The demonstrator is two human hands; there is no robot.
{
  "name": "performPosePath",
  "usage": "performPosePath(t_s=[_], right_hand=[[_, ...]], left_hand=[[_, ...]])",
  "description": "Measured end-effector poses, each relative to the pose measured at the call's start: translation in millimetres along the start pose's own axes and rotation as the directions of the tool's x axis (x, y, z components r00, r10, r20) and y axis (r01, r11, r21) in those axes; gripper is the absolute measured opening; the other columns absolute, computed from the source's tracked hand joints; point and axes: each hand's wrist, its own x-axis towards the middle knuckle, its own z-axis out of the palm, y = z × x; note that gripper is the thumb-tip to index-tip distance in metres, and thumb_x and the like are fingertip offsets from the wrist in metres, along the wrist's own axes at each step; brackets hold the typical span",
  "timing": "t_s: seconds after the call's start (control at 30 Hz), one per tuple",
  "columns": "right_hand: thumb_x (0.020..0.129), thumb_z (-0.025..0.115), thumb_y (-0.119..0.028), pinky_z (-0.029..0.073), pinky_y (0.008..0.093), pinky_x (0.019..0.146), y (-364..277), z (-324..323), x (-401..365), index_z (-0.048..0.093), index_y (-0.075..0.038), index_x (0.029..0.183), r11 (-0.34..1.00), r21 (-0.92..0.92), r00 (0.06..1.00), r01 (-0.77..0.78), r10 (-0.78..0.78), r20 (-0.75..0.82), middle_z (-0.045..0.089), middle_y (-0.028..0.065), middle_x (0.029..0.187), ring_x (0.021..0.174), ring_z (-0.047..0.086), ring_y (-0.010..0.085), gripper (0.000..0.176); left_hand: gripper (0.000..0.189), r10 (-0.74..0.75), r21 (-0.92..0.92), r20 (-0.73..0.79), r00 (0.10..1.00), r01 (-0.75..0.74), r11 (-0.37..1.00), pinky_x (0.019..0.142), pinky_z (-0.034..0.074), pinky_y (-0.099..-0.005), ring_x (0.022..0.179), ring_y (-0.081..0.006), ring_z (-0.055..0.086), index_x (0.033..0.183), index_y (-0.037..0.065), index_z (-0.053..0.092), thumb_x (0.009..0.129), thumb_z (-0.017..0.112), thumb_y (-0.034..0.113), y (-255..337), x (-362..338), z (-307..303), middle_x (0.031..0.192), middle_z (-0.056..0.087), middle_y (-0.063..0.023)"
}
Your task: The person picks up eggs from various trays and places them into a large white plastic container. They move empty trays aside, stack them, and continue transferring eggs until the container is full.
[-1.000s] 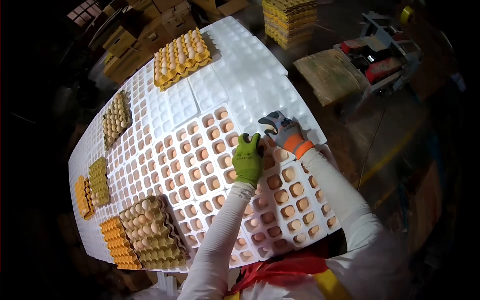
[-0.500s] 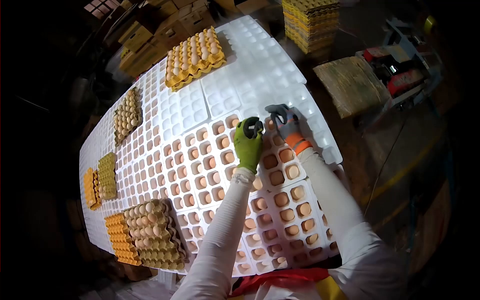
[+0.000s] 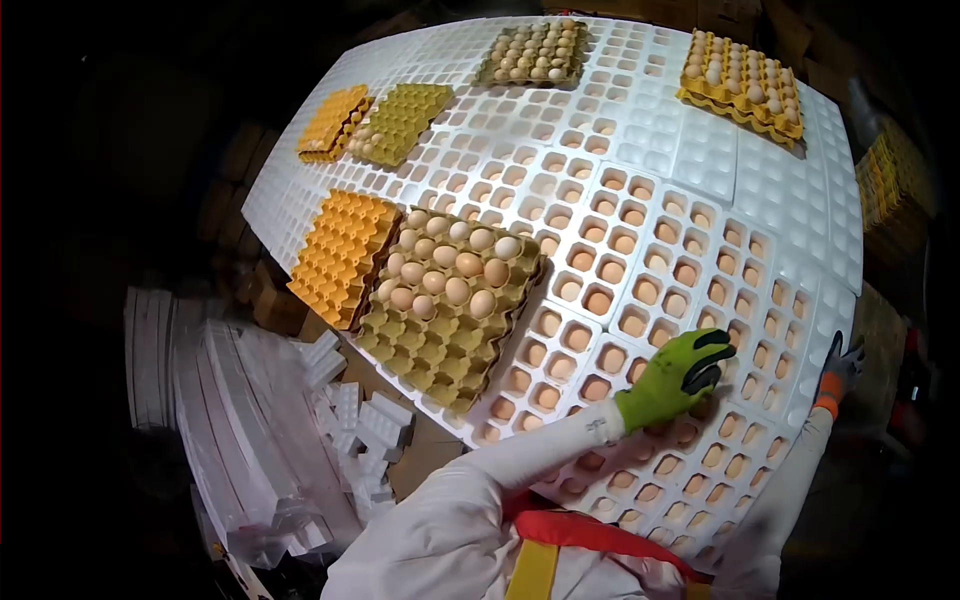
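Observation:
My left hand (image 3: 675, 375), in a green glove with dark fingertips, hovers over the white foam egg trays (image 3: 612, 338), whose square cells hold brown eggs. Its fingers are parted and bent, with no egg visible in them. Far to the right, my right hand (image 3: 840, 372) wears a grey glove with an orange cuff and is by the edge of the foam trays, fingers apart and holding nothing visible. Left of my left hand lies an olive pulp egg tray (image 3: 425, 355), its upper rows filled with eggs and its lower cells bare.
An orange egg tray (image 3: 345, 255) touches the olive one. Farther back are a yellow tray of eggs (image 3: 740, 85), a full olive-brown tray (image 3: 533, 53), another olive tray (image 3: 412, 115) and a small orange stack (image 3: 335, 120). Wrapped white foam stacks (image 3: 250, 430) stand lower left.
My view has swung left, bringing the olive tray closer to the middle. My hands, earlier close together with bent fingers over the foam cells, are now wide apart.

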Motion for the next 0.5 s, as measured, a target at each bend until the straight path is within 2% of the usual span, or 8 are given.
performPosePath(t_s=[0.07, 0.1, 0.17, 0.23, 0.27, 0.33, 0.4, 0.5], right_hand=[[0.103, 0.057, -0.017, 0.046, 0.0343, 0.104, -40, -22, -22, 0.05, -0.002, 0.142, 0.864, 0.49, 0.993, 0.112, -0.111, -0.032, 0.056, 0.013, 0.14, 0.125, 0.056, 0.0199, 0.042], [0.101, 0.06, -0.015, 0.047, 0.0325, 0.102, -78, -44, -49, 0.052, 0.0, 0.139, 0.506, 0.855, 0.972, 0.115, -0.234, 0.008, 0.06, 0.0115, 0.135, 0.121, 0.058, 0.0184, 0.041], [0.098, 0.063, -0.01, 0.049, 0.0303, 0.097, -182, -114, -132, 0.06, -0.001, 0.131, 0.176, 0.983, 0.847, -0.057, -0.513, 0.141, 0.063, 0.007, 0.127, 0.113, 0.06, 0.0156, 0.034], [0.093, 0.07, -0.013, 0.05, 0.031, 0.095, -273, -197, -222, 0.061, -0.009, 0.131, 0.254, 0.967, 0.606, -0.025, -0.765, 0.217, 0.063, 0.0071, 0.124, 0.11, 0.062, 0.016, 0.039], [0.088, 0.074, -0.015, 0.051, 0.0337, 0.093, -310, -230, -263, 0.061, -0.009, 0.13, 0.141, 0.984, 0.56, 0.11, -0.827, 0.056, 0.061, 0.0094, 0.125, 0.111, 0.061, 0.0207, 0.045], [0.075, 0.083, -0.034, 0.044, 0.0432, 0.1, -360, -252, -320, 0.062, -0.014, 0.129, 0.138, 0.824, 0.448, 0.549, -0.881, -0.151, 0.056, 0.0133, 0.129, 0.119, 0.052, 0.0322, 0.061], [0.074, 0.083, -0.039, 0.042, 0.0444, 0.101, -396, -289, -355, 0.062, -0.015, 0.126, 0.32, 0.579, 0.33, 0.75, -0.94, 0.093, 0.054, 0.0139, 0.127, 0.119, 0.05, 0.0327, 0.062], [0.071, 0.084, -0.035, 0.041, 0.0441, 0.101, -413, -297, -381, 0.061, -0.013, 0.12, 0.496, 0.45, 0.464, 0.742, -0.865, 0.19, 0.054, 0.0134, 0.126, 0.118, 0.049, 0.0335, 0.059]], left_hand=[[0.049, -0.174, 0.058, 0.008, 0.985, 0.173, 0.983, 0.1, 0.049, -0.0406, 0.12, -0.0338, 0.059, 0.128, 0.01, 0.064, 0.08, 0.069, 0.002, 27, -30, -96, 0.131, 0.062, -0.0132], [0.049, -0.21, 0.079, -0.087, 0.974, 0.217, 0.973, 0.097, 0.051, -0.0379, 0.115, -0.0317, 0.063, 0.126, 0.008, 0.065, 0.079, 0.069, -0.001, 28, -47, -140, 0.13, 0.062, -0.0139], [0.05, -0.356, 0.147, -0.326, 0.876, 0.419, 0.896, 0.09, 0.053, -0.0375, 0.106, -0.0295, 0.066, 0.126, 0.004, 0.063, 0.078, 0.069, -0.005, 21, -79, -227, 0.123, 0.064, -0.0133], [0.046, -0.256, 0.497, -0.424, 0.868, 0.46, 0.736, 0.087, 0.053, -0.0397, 0.103, -0.0323, 0.065, 0.123, 0.007, 0.063, 0.079, 0.071, 0.003, 20, -95, -312, 0.119, 0.064, -0.0135], [0.044, -0.175, 0.693, -0.394, 0.902, 0.417, 0.588, 0.085, 0.052, -0.0409, 0.101, -0.0335, 0.064, 0.121, 0.009, 0.063, 0.079, 0.072, 0.009, 9, -107, -344, 0.117, 0.065, -0.0135], [0.043, -0.246, 0.78, -0.164, 0.955, 0.278, 0.561, 0.084, 0.052, -0.0419, 0.102, -0.0333, 0.063, 0.12, 0.009, 0.063, 0.078, 0.071, 0.01, -4, -122, -381, 0.115, 0.064, -0.0126], [0.042, -0.327, 0.803, -0.017, 0.945, 0.207, 0.558, 0.084, 0.051, -0.0428, 0.102, -0.0333, 0.062, 0.118, 0.01, 0.063, 0.077, 0.069, 0.009, -10, -128, -394, 0.114, 0.063, -0.0121], [0.047, -0.397, 0.773, 0.047, 0.917, 0.218, 0.595, 0.081, 0.052, -0.0427, 0.1, -0.0352, 0.062, 0.114, 0.009, 0.06, 0.069, 0.072, 0.008, -13, -125, -406, 0.11, 0.061, -0.0117]])
